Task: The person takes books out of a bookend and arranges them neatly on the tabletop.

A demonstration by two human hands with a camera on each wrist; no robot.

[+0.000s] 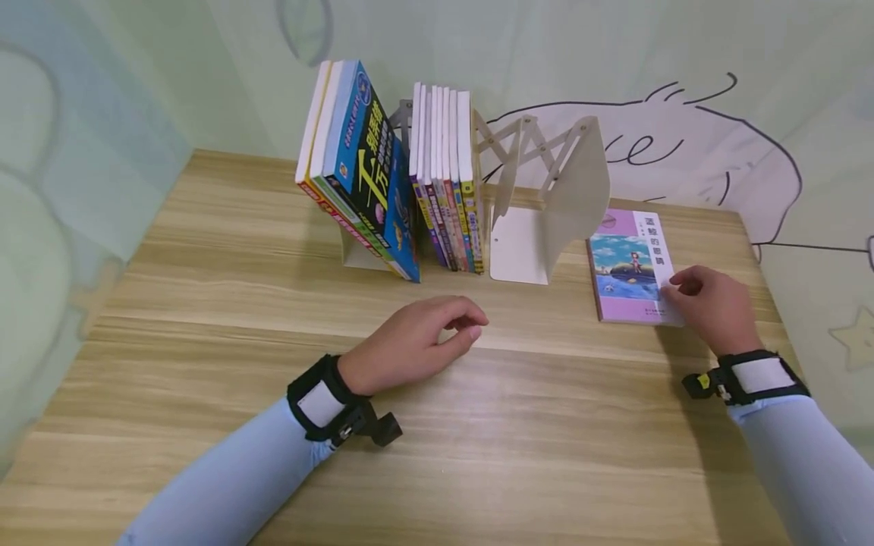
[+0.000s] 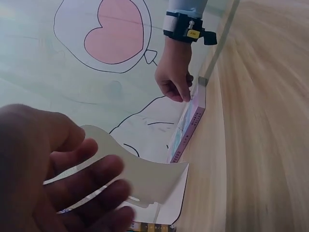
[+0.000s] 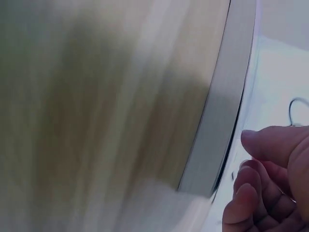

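Note:
A paperback book [image 1: 624,265] with a pink and white cover and a seaside picture lies flat at the right of the table. My right hand [image 1: 713,303] is at its right edge, thumb and loosely bent fingers close to the cover. In the right wrist view, the thumb tip [image 3: 251,139] overlaps the cover's edge, beside the book's grey page block [image 3: 217,121]. My left hand [image 1: 416,341] hovers over the table in front of the book rack [image 1: 576,189], holding nothing. Its fingers [image 2: 91,186] are relaxed and apart in the left wrist view.
Several thin books [image 1: 447,174] stand upright in the cream folding rack. Larger books [image 1: 365,167] lean in its left section. A curtain with line drawings [image 1: 655,45] hangs behind the wooden table [image 1: 225,303].

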